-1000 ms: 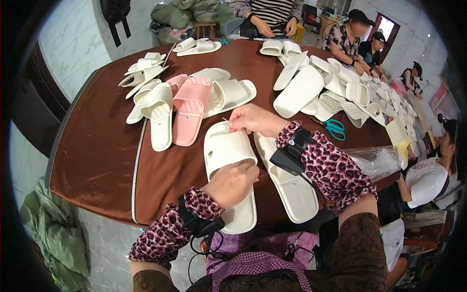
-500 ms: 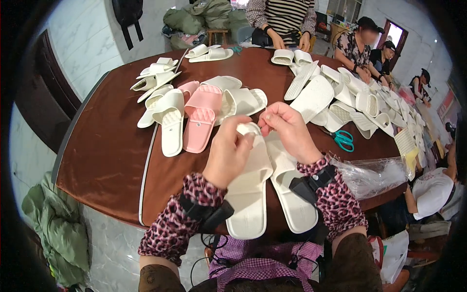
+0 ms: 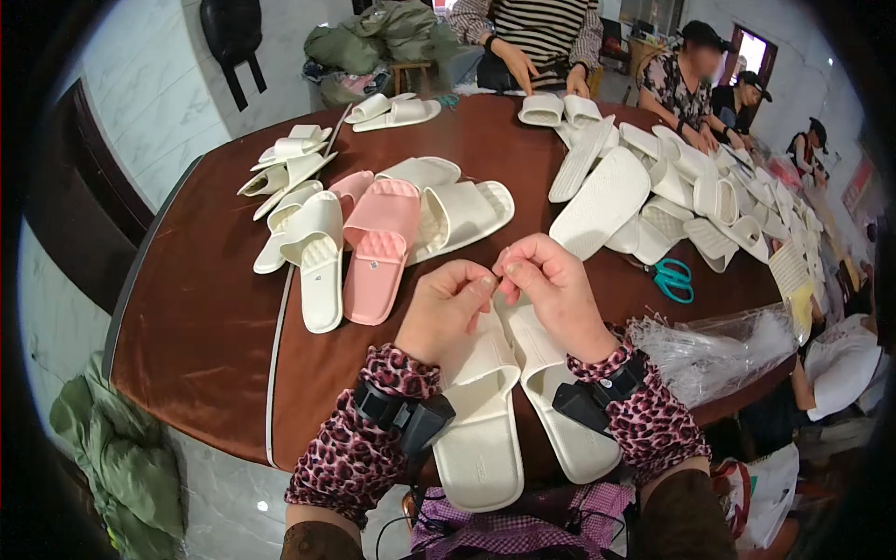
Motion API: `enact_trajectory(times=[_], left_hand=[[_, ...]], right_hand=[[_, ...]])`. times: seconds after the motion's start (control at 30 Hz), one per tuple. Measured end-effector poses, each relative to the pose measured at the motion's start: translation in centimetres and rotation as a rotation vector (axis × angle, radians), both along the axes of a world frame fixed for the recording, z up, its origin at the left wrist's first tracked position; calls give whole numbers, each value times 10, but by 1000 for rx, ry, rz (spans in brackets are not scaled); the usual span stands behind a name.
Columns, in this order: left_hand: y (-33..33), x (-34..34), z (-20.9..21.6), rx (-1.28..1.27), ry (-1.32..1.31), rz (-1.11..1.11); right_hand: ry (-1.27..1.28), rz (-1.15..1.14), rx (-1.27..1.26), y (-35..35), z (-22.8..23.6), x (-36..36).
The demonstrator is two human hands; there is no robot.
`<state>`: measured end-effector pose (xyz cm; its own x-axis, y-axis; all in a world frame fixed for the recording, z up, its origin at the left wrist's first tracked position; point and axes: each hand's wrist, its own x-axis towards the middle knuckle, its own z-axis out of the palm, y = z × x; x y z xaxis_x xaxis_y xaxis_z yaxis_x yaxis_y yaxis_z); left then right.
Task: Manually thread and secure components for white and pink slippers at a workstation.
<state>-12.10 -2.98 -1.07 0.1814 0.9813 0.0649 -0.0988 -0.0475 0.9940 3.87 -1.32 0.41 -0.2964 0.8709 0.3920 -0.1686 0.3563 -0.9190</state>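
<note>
A pair of white slippers lies in front of me at the table's near edge: the left slipper and the right slipper. Above their far ends, my left hand and my right hand meet, thumbs and forefingers pinched with the tips almost touching. Whatever is between those fingers is too small to make out. My hands partly cover the far parts of both slippers. Just beyond my left hand lie a pink slipper and an upright white slipper.
Teal-handled scissors and a clear plastic bag of thin strands lie right of my right hand. A big heap of white slippers covers the far right. More slippers lie far left. Several people work around the brown-covered table.
My left hand has come off the slipper's far end, and its fingertips now meet those of my right hand. The slippers and both hands appear lower; the whole view has shifted slightly.
</note>
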Motion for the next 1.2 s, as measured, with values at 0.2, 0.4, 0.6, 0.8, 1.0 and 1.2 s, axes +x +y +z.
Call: enact_trajectory(times=[0.2, 0.4, 0.6, 0.8, 1.0, 1.2], left_hand=[[0, -5, 2, -48, -197, 55], [-2, -9, 1, -40, -262, 3], [-5, -8, 2, -14, -264, -1], [-8, -11, 3, -16, -158, 1], [-7, -10, 2, -14, -120, -29], [-9, 2, -5, 160, 30, 89]], right_hand=[[-10, -9, -113, 0, 2, 4], [-47, -13, -115, -6, 3, 0], [-140, -24, -110, -6, 0, 1], [-62, -11, -66, -7, -3, -4], [-143, 10, -26, -6, -5, -2], [-253, -62, 18, -5, -10, -3]])
